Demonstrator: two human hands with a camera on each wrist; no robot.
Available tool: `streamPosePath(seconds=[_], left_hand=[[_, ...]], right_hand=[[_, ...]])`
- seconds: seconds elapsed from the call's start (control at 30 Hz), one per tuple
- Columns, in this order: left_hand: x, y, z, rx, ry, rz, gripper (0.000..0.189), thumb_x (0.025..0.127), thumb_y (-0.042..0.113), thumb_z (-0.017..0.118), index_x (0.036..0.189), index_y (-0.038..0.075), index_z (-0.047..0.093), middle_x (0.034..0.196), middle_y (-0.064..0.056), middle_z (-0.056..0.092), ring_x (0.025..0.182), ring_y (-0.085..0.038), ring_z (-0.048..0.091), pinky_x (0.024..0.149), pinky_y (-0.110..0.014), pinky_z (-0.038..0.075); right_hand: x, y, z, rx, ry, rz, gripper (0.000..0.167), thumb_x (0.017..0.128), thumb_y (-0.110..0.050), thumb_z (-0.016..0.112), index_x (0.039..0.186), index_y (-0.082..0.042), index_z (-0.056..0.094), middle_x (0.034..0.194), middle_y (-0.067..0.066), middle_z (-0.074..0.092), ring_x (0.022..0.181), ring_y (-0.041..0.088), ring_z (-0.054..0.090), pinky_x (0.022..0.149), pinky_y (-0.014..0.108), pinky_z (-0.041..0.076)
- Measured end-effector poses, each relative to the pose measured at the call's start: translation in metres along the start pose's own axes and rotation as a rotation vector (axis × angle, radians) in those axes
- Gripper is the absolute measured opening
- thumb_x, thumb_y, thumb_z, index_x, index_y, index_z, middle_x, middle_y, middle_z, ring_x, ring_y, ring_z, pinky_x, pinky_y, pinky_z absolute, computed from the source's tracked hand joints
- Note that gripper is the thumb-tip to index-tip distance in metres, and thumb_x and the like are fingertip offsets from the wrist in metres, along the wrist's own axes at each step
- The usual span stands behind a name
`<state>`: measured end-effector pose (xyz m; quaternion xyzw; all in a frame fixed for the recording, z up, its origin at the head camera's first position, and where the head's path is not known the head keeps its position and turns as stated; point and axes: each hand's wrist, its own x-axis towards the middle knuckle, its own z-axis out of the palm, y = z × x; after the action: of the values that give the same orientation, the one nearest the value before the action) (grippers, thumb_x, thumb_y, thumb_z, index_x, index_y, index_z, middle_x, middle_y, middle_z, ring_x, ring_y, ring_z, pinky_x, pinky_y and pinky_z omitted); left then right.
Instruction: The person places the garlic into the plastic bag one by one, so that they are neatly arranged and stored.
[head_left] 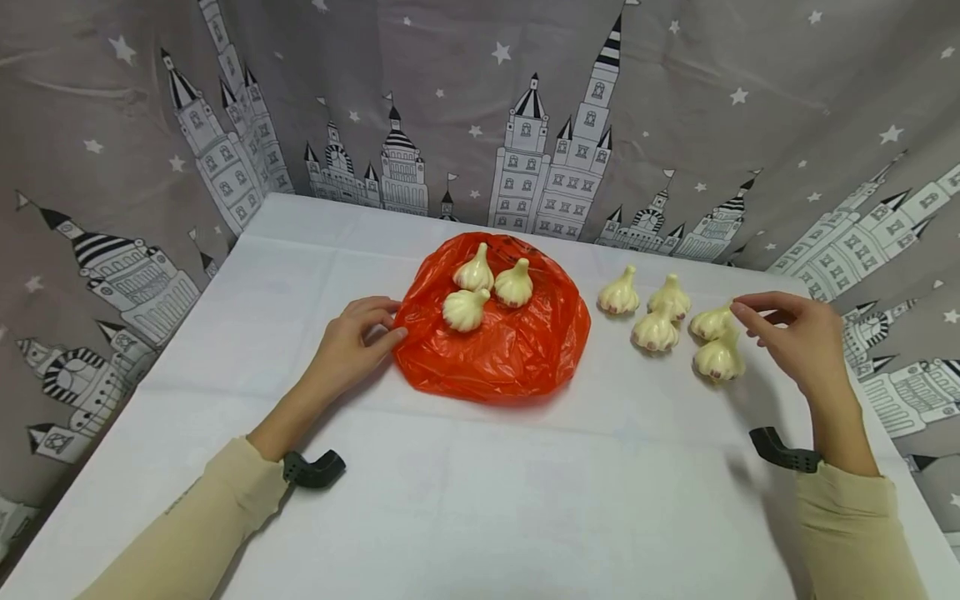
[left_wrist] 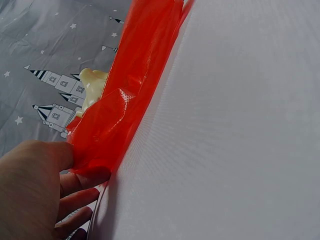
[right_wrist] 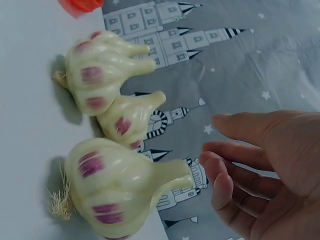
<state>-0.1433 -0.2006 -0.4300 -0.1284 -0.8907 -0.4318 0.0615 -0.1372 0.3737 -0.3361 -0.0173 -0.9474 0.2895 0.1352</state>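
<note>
A red plastic bag (head_left: 495, 358) lies spread on the table with three garlic bulbs (head_left: 465, 310) on it. At its left edge, my left hand (head_left: 352, 337) pinches the plastic; the left wrist view has the thumb on one side of the red plastic (left_wrist: 117, 120) and the index finger behind it. Several more garlic bulbs (head_left: 655, 331) stand in a group to the right of the bag. My right hand (head_left: 806, 333) hovers beside the rightmost garlic bulb (head_left: 718, 358), its fingers loosely bent and holding nothing. A gap shows between those fingers and the garlic bulb (right_wrist: 115, 185) in the right wrist view.
A white cloth covers the table (head_left: 480, 500). Behind and at both sides hangs a grey curtain (head_left: 450, 50) printed with castles and stars. Each wrist carries a black curved mount, such as the left mount (head_left: 315, 471).
</note>
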Motion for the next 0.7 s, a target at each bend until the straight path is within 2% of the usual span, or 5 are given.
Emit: streamPosePath(seconds=[0.1, 0.17, 0.33, 0.4, 0.7], left_hand=[[0.000, 0.001, 0.000, -0.004, 0.005, 0.005, 0.013, 0.098, 0.013, 0.074, 0.089, 0.004, 0.071, 0.141, -0.019, 0.065, 0.143, -0.039, 0.049, 0.116, -0.061, 0.045], [0.001, 0.002, 0.002, -0.012, 0.000, 0.004, 0.012, 0.098, 0.012, 0.074, 0.090, 0.003, 0.070, 0.141, -0.019, 0.065, 0.143, -0.039, 0.049, 0.116, -0.061, 0.046], [0.002, 0.002, 0.003, -0.007, -0.005, 0.000, 0.012, 0.098, 0.013, 0.074, 0.090, 0.004, 0.071, 0.142, -0.019, 0.064, 0.143, -0.039, 0.048, 0.115, -0.062, 0.046], [0.001, 0.002, 0.003, -0.005, -0.004, -0.002, 0.013, 0.098, 0.013, 0.074, 0.090, 0.004, 0.071, 0.142, -0.019, 0.065, 0.143, -0.039, 0.049, 0.115, -0.061, 0.046], [0.002, 0.001, 0.003, -0.008, -0.005, -0.011, 0.012, 0.098, 0.013, 0.074, 0.090, 0.004, 0.070, 0.142, -0.019, 0.064, 0.143, -0.039, 0.048, 0.117, -0.060, 0.045]], right_hand=[[0.001, 0.004, 0.000, -0.028, -0.031, -0.014, 0.037, 0.096, -0.040, 0.078, 0.116, -0.009, 0.080, 0.075, -0.040, 0.059, 0.064, -0.001, 0.063, 0.048, 0.021, 0.043], [0.001, 0.006, 0.000, -0.045, -0.055, -0.027, 0.036, 0.096, -0.039, 0.078, 0.114, -0.008, 0.080, 0.074, -0.032, 0.064, 0.062, 0.000, 0.063, 0.046, 0.024, 0.042], [0.001, 0.013, 0.003, -0.071, -0.133, -0.045, 0.030, 0.096, -0.031, 0.079, 0.109, -0.004, 0.079, 0.085, 0.006, 0.076, 0.061, 0.000, 0.061, 0.046, 0.025, 0.043], [0.001, 0.014, 0.005, -0.081, -0.159, -0.048, 0.029, 0.095, -0.028, 0.080, 0.108, -0.003, 0.079, 0.089, 0.013, 0.077, 0.062, 0.000, 0.061, 0.048, 0.025, 0.045], [0.000, 0.014, 0.006, -0.095, -0.201, -0.031, 0.029, 0.093, -0.026, 0.082, 0.106, 0.000, 0.079, 0.080, 0.014, 0.077, 0.061, 0.001, 0.063, 0.053, 0.022, 0.044]])
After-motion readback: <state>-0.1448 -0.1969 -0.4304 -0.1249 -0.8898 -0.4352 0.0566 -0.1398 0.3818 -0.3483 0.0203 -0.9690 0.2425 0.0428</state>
